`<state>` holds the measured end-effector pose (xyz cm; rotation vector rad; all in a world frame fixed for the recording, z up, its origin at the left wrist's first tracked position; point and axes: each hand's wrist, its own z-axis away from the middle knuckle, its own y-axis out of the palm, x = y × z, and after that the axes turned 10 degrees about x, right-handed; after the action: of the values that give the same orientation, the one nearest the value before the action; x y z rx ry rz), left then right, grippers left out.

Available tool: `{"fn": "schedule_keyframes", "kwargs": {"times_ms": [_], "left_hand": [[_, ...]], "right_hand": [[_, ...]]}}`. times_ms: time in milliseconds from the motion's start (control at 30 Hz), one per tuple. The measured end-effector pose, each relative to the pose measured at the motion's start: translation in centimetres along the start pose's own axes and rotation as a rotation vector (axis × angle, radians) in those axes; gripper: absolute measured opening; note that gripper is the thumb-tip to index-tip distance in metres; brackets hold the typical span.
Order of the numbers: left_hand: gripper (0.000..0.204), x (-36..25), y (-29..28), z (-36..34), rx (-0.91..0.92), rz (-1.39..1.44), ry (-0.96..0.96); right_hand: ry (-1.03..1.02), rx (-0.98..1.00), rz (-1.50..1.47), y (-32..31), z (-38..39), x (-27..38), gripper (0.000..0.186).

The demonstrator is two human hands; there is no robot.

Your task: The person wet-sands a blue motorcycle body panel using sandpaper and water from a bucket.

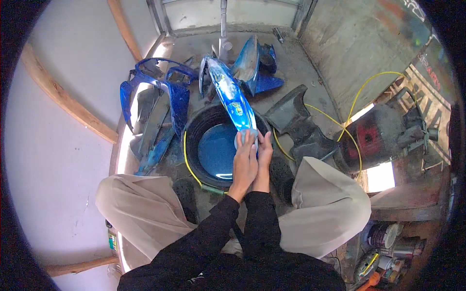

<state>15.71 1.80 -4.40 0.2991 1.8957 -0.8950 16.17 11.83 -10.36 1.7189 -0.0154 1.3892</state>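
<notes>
A long glossy blue motorcycle fender (226, 89), with worn pale and yellowish patches, slants from the far middle toward me over a black tub (192, 145) of water. My left hand (243, 167) presses a pale blue-grey round pad (239, 139) onto the fender's near end, fingers laid over it. What the pad is made of, I cannot make out. Close against it on the right, my right hand (264, 153) grips the fender's near end from the side. Part of that end is hidden under my hands.
Blue body panels (179, 104) lie at the far left, with another blue panel (247, 60) behind the fender. To the right are black plastic parts (291, 111), a yellow hose (361, 97) and a dark red-marked tank (366, 140). Cans and tools (383, 257) crowd the lower right.
</notes>
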Motion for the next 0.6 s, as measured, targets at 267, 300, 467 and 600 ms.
{"fn": "schedule_keyframes", "kwargs": {"times_ms": [267, 300, 467, 600], "left_hand": [[0.041, 0.7, -0.7, -3.2, -0.062, -0.005, 0.022], [0.041, 0.8, -0.5, -2.7, -0.072, -0.018, 0.043], [0.047, 0.1, 0.7, 0.2, -0.078, -0.028, 0.036], [0.046, 0.6, 0.3, 0.0, -0.073, -0.030, 0.049]], "right_hand": [[0.008, 0.023, -0.113, 1.3, 0.9, 0.8, 0.077], [0.017, 0.029, -0.144, 1.1, 0.8, 0.8, 0.077], [0.008, 0.009, -0.015, -0.1, 0.1, 0.6, 0.077], [-0.010, 0.039, -0.016, 0.1, 0.0, 0.1, 0.075]]}}
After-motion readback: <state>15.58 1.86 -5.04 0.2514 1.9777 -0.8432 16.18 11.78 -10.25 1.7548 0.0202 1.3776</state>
